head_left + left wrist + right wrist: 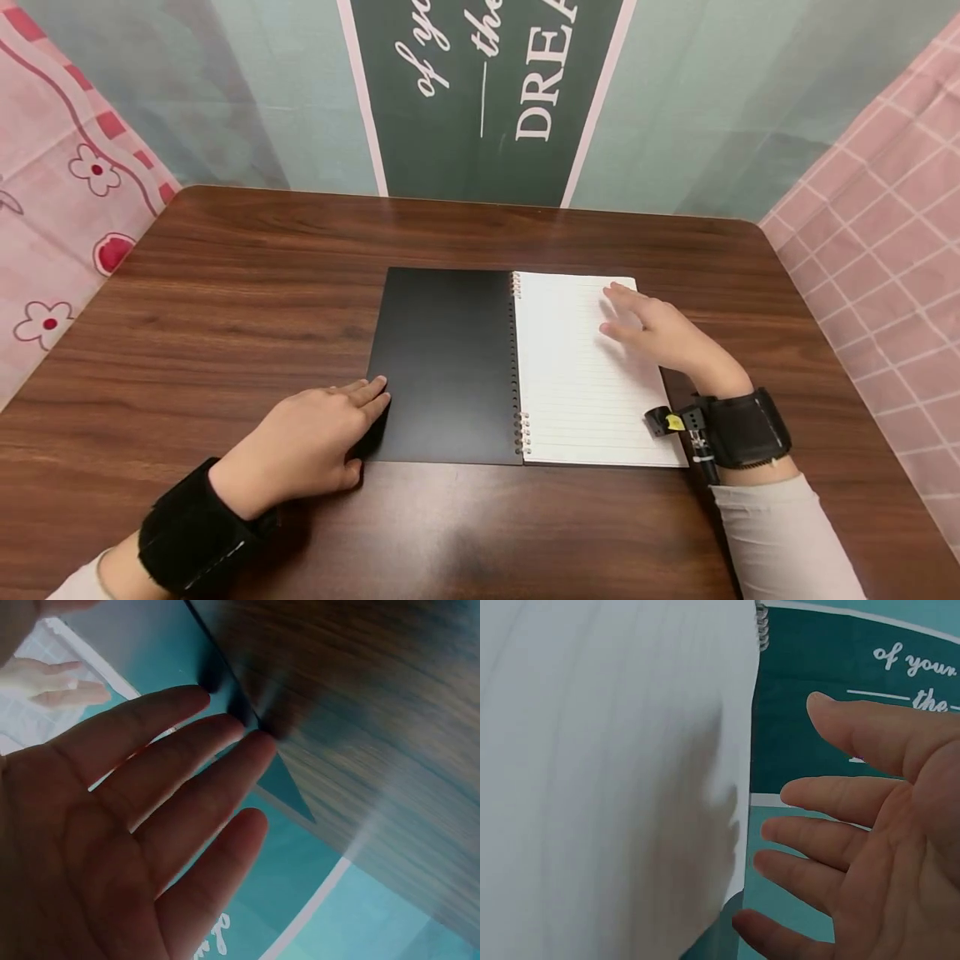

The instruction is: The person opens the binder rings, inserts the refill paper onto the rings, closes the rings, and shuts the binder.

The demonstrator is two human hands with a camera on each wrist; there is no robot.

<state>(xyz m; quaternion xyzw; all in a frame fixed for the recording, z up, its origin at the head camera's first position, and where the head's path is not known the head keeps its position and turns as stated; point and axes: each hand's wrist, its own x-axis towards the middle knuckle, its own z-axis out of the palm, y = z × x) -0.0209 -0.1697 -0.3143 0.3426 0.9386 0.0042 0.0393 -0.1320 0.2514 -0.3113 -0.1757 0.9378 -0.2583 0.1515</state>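
A ring-bound notebook [577,367] lies open on the wooden table, lined white page on the right and black cover [450,367] folded out to the left. At the cover's left edge rests my left hand [318,442], its fingertips right at the edge. In the left wrist view, the fingers of the left hand [150,795] are straight and slightly spread. Over the right side of the page is my right hand [663,333], fingers extended and holding nothing. The right wrist view shows the right hand [855,832] spread beside the white page [615,780].
The brown table [225,292] extends around the notebook. Behind it hangs a green cloth [480,125] with white lettering. A pink flowered cloth [60,208] borders the left, and a pink checked cloth [885,250] the right. Both wrists wear black bands [750,429].
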